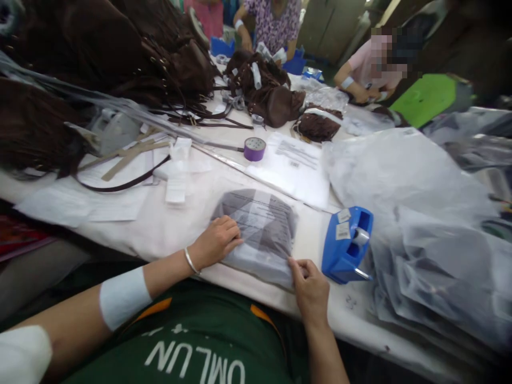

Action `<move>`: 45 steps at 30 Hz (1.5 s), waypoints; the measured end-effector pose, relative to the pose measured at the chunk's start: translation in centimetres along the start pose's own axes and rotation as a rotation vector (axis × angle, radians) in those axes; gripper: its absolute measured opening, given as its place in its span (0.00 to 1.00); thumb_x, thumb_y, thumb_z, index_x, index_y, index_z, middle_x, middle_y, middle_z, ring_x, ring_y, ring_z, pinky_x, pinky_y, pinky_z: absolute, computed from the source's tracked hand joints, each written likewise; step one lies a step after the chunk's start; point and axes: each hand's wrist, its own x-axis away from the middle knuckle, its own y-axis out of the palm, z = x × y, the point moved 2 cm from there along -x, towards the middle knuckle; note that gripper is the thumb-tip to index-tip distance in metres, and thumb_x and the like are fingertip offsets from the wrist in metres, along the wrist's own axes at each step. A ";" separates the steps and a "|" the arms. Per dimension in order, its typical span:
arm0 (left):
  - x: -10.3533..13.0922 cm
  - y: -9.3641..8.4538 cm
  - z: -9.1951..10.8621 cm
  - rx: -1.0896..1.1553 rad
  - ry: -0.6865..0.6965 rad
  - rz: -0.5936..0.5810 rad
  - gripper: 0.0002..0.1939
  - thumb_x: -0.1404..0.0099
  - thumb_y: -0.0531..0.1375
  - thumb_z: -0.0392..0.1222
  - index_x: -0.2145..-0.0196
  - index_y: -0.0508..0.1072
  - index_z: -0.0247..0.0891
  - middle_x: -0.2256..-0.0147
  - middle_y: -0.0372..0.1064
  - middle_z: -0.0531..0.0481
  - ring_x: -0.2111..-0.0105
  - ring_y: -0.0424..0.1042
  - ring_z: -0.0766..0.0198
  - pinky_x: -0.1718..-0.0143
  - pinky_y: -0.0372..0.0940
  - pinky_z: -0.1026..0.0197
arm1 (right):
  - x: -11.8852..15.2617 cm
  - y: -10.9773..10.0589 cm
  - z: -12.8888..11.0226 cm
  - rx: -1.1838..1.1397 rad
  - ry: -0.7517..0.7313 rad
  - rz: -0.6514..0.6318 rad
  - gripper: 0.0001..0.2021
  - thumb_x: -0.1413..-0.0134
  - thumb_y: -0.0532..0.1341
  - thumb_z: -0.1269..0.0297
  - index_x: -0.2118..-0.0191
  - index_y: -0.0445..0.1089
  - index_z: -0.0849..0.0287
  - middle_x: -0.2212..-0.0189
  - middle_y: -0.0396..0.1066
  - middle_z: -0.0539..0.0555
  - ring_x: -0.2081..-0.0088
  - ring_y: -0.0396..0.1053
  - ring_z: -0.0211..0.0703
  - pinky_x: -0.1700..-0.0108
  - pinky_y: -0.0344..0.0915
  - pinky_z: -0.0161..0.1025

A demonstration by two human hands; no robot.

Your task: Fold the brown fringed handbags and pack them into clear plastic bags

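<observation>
A clear plastic bag [256,213] with printed text lies in front of me on the white table, with a dark brown item inside. Its near part looks folded over or is a bare plastic flap. My left hand [216,241] rests at the left side of this plastic bag, fingers bent and closed on the plastic. Thumb and fingers of my right hand [310,288] pinch its right edge near the front corner. Just right of the bag stands a blue tape dispenser [346,245], touched by neither hand.
Stacked plastic bags [444,256] cover the right side. A purple tape roll [255,149] and a printed white sheet or bag [296,165] lie beyond my hands. Brown handbags [160,58] pile up at the back left. Several co-workers stand across the table [200,213].
</observation>
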 end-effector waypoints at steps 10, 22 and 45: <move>0.1 0.6 -1.1 0.044 0.039 0.107 0.08 0.34 0.56 0.42 0.69 0.68 0.36 0.66 0.65 0.47 0.62 0.63 0.57 0.56 0.60 0.54 | -1.0 -7.9 6.9 -0.317 0.225 0.634 0.25 0.42 0.48 0.45 0.51 0.67 0.60 0.57 0.69 0.58 0.57 0.67 0.43 0.58 0.65 0.40; 0.4 0.7 -1.0 0.020 0.045 0.155 0.09 0.34 0.56 0.43 0.69 0.68 0.37 0.67 0.66 0.47 0.62 0.64 0.57 0.57 0.60 0.54 | 0.5 -5.7 7.2 -0.192 0.153 0.699 0.20 0.44 0.55 0.49 0.63 0.75 0.61 0.52 0.68 0.59 0.49 0.64 0.50 0.45 0.59 0.47; 0.6 0.7 -0.8 0.018 -0.004 0.112 0.09 0.33 0.57 0.43 0.68 0.70 0.34 0.66 0.66 0.46 0.62 0.62 0.57 0.60 0.58 0.57 | 3.2 -5.3 5.7 -0.133 0.045 0.701 0.32 0.48 0.61 0.53 0.39 0.55 0.60 0.67 0.73 0.57 0.57 0.70 0.54 0.46 0.60 0.59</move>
